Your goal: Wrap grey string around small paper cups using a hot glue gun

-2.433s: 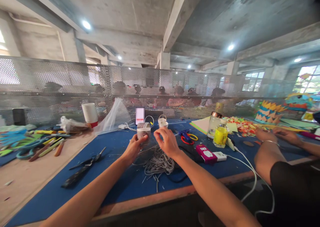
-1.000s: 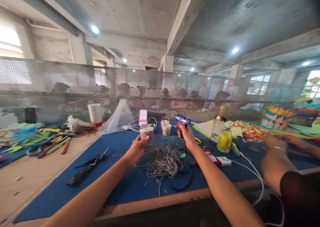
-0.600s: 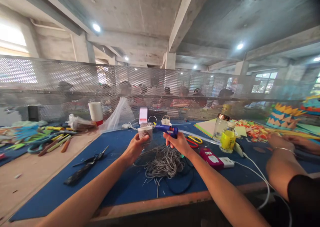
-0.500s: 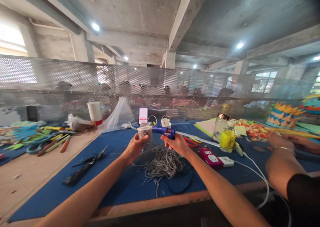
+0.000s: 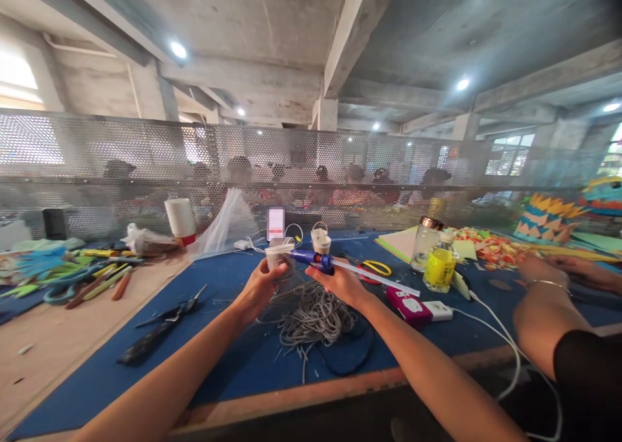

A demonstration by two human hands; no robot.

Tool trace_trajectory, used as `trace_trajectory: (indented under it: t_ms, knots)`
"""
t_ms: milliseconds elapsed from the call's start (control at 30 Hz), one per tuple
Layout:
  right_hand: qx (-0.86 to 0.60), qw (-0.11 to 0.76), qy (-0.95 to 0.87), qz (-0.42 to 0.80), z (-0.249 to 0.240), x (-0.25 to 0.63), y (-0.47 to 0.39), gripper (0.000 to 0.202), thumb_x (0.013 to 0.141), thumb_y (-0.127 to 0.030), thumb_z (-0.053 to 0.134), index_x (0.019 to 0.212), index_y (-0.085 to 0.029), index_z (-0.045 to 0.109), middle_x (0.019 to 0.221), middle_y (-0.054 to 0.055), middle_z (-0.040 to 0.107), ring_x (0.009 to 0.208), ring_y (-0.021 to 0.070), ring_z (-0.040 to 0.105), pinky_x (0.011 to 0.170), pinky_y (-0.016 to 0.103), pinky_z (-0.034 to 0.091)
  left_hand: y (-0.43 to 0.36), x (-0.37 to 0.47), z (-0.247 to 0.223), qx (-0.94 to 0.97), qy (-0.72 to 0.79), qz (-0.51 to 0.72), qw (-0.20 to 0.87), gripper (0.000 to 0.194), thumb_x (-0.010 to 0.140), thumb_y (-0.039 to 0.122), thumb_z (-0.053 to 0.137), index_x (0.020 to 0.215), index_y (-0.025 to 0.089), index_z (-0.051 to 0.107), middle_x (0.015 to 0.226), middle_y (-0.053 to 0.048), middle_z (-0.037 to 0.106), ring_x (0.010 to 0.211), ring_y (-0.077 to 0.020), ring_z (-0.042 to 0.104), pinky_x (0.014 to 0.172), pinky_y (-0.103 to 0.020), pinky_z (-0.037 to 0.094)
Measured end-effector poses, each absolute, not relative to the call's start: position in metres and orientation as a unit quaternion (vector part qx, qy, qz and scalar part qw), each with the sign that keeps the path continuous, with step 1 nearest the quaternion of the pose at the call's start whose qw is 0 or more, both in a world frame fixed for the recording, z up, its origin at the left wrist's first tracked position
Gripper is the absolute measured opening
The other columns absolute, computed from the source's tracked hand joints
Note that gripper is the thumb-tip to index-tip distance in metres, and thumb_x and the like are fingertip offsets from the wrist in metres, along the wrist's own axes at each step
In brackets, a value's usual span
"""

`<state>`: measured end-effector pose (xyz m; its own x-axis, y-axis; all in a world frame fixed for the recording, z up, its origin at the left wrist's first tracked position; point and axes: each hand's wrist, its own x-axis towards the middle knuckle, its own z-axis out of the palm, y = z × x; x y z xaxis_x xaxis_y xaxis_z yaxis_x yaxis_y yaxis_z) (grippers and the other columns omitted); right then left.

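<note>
In the head view, the only one, your right hand [image 5: 343, 283] has gone from bare fingers to a closed grip on the blue glue gun [image 5: 311, 258], which lay to the right beyond the cord pile [image 5: 317, 320] two seconds or so ago. Your left hand [image 5: 257, 291] has kept its curl around the paper cup [image 5: 278, 262], thumb on the near side, open only as wide as the cup; the cup is held up just beyond the pile, toward its left. The gun's nose now meets the cup's right edge in your view, though you can't tell whether it touches. The white glue stick [image 5: 386, 280] trailing from the gun slants lower than half a second ago, past the pile's right side. The small bucket [image 5: 321, 240] stands farther beyond the pile. Both hands now seem committed to this one cup, likely for gluing.
</note>
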<state>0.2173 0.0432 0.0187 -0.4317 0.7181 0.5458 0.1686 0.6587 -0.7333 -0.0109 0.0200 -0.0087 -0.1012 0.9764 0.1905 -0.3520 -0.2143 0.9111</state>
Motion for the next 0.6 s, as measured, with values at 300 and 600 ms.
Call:
trace_trajectory:
  t_ms: [300, 600]
  knots:
    - [-0.273, 0.458, -0.813, 0.232, 0.0128, 0.2177, 0.0452, 0.039, 0.091, -0.060, 0.069, 0.076, -0.024, 0.065, 0.058, -0.002, 0.056, 0.056, 0.0155, 0.052, 0.052, 0.025, 0.042, 0.0216, -0.0112, -0.0124, 0.447, 0.358, 0.649, 0.501, 0.059, 0.062, 0.038, 0.096, 0.113, 0.019, 0.073, 0.110, -0.009, 0.077, 0.095, -0.0245, 0.072, 0.089, -0.038, 0.052]
    - [-0.227, 0.463, -0.833, 0.202, 0.0132, 0.2166, 0.0458, 0.034, 0.095, -0.054, 0.068, 0.088, -0.021, 0.067, 0.082, 0.001, 0.068, 0.074, 0.0157, 0.061, 0.070, 0.025, 0.047, 0.0200, -0.0105, -0.0117, 0.463, 0.354, 0.649, 0.488, 0.056, 0.065, 0.035, 0.095, 0.113, 0.018, 0.071, 0.105, -0.007, 0.076, 0.091, -0.0212, 0.070, 0.086, -0.034, 0.052]
